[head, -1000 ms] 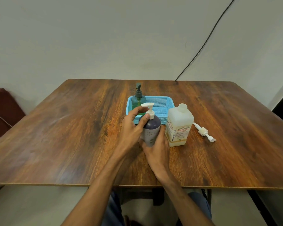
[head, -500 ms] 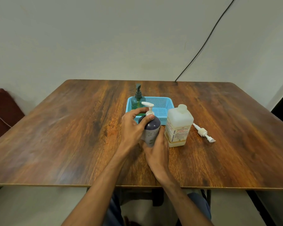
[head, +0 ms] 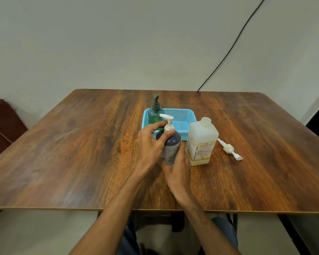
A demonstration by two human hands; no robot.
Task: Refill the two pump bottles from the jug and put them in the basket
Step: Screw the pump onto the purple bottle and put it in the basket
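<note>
Bottle in grip: dark purple pump bottle [head: 170, 144], pale label, white pump head, standing on the bench [head: 81, 153].
Left hand [head: 151, 144]: clenched around its shoulder and pump collar.
Right hand [head: 179, 170]: grasping its lower body.
Beyond the grip: green pump bottle [head: 155, 115] upright in blue basket [head: 184, 118].
Right of the grip: translucent jug [head: 201, 144], capped, just beside; loose white pump [head: 229, 149] lying farther right.

The jug [head: 201, 142] label's small print is too small to read.
</note>
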